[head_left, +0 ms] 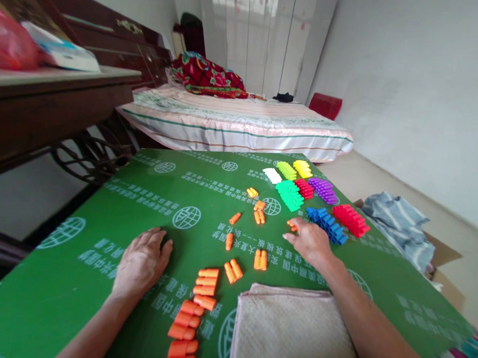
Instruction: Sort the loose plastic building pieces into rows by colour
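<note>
My left hand (142, 262) lies palm down on the green board (161, 196), fingers slightly curled and holding nothing. My right hand (308, 240) reaches forward, its fingertips on a small orange peg (292, 224) beside the blue peg row (327, 225). Loose orange pegs (235, 238) are scattered between my hands. A line of orange pegs (192, 316) runs toward me near my left forearm. Sorted rows of pegs stand beyond: green (289, 194), red (350, 219), purple (323, 189), white (272, 175), yellow (303, 168).
A beige towel (290, 333) lies on the board's near edge. A dark wooden table (44, 107) stands to the left, a bed (234, 122) behind. Folded cloth and a cardboard box (406, 232) lie on the floor at the right.
</note>
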### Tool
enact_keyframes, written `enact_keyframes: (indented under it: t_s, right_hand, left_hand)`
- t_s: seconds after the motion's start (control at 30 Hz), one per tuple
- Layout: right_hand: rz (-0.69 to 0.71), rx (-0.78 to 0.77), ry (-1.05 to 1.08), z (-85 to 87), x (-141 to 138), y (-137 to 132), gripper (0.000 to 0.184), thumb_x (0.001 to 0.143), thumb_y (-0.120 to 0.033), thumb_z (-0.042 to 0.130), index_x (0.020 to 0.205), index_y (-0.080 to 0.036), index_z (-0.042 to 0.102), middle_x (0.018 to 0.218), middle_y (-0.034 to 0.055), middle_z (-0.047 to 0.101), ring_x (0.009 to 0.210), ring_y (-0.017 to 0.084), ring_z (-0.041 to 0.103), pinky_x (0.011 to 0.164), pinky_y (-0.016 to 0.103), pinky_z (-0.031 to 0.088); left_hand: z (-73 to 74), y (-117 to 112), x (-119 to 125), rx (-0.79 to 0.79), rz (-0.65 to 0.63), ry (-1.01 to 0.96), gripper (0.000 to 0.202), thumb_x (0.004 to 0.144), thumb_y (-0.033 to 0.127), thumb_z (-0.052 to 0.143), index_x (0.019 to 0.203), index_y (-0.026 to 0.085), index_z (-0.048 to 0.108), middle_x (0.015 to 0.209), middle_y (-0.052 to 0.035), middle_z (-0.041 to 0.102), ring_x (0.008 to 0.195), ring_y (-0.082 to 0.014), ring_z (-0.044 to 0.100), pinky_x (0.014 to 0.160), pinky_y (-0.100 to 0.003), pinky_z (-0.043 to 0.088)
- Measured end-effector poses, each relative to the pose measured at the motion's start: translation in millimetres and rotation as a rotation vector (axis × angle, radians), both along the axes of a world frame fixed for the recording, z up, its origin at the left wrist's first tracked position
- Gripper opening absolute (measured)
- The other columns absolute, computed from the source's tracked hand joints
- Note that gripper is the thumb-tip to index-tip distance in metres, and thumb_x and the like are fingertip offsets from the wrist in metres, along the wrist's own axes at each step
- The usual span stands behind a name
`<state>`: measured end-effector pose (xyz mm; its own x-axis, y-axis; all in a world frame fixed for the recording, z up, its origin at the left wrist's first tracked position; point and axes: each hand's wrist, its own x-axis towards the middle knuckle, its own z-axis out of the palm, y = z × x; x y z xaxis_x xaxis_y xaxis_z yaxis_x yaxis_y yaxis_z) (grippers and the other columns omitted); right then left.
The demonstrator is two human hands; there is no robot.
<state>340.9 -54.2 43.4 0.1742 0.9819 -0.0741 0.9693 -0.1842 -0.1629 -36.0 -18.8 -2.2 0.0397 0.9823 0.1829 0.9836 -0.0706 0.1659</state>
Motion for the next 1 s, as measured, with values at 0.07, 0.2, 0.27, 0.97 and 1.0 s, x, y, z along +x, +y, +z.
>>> enact_keyframes:
  t_s: [0.07, 0.2, 0.27, 0.97, 1.0]
  right_hand:
    - [0.147, -0.024, 0.066, 5.6, -15, -10, 0.044, 0.086, -0.039, 0.061, 0.126, -0.022, 0.059, 0.103, 0.0062, 0.074, 0.096, 0.021, 0.069, 0.076, 0.029, 0.047]
    - [0.326, -0.075, 0.086, 12.0, -51, -28, 0.037, 0.085, -0.044, 0.061, 0.115, -0.023, 0.064, 0.102, 0.0057, 0.074, 0.094, 0.022, 0.069, 0.075, 0.029, 0.047]
    - [0.338, -0.091, 0.047, 11.6, -66, -32, 0.036, 0.087, -0.046, 0.058, 0.110, -0.020, 0.065, 0.099, 0.0075, 0.074, 0.093, 0.023, 0.069, 0.075, 0.031, 0.047]
    - [0.081, 0.028, -0.041, -21.5, 29, -39, 0.031, 0.089, -0.012, 0.048, 0.106, -0.026, 0.069, 0.109, 0.0038, 0.065, 0.102, 0.016, 0.061, 0.080, 0.024, 0.042]
    - [0.045, 0.040, -0.050, -20.5, 28, -40, 0.026, 0.089, -0.016, 0.051, 0.106, -0.026, 0.069, 0.108, 0.0039, 0.065, 0.100, 0.016, 0.061, 0.079, 0.024, 0.042]
  left_hand:
    - [0.2, 0, 0, -0.004, -0.001, 0.001, 0.075, 0.084, 0.055, 0.015, 0.121, 0.004, 0.056, 0.131, -0.0189, 0.053, 0.125, -0.0321, 0.046, 0.112, -0.045, 0.036]
    - [-0.6, 0, 0, -0.009, -0.003, -0.007, 0.074, 0.084, 0.055, 0.016, 0.121, 0.004, 0.056, 0.132, -0.0189, 0.053, 0.126, -0.0318, 0.046, 0.113, -0.045, 0.035]
    - [-1.4, 0, 1, -0.004, -0.005, -0.013, 0.073, 0.084, 0.054, 0.017, 0.121, 0.004, 0.056, 0.132, -0.0186, 0.053, 0.125, -0.0314, 0.046, 0.113, -0.045, 0.035]
    - [-4.3, 0, -1, 0.021, -0.011, -0.008, 0.075, 0.084, 0.056, 0.016, 0.120, 0.004, 0.057, 0.131, -0.0182, 0.053, 0.124, -0.0309, 0.047, 0.112, -0.045, 0.036]
    - [-3.8, 0, 0, 0.017, -0.009, -0.006, 0.075, 0.084, 0.056, 0.016, 0.120, 0.004, 0.057, 0.131, -0.0181, 0.054, 0.124, -0.0307, 0.047, 0.112, -0.045, 0.036]
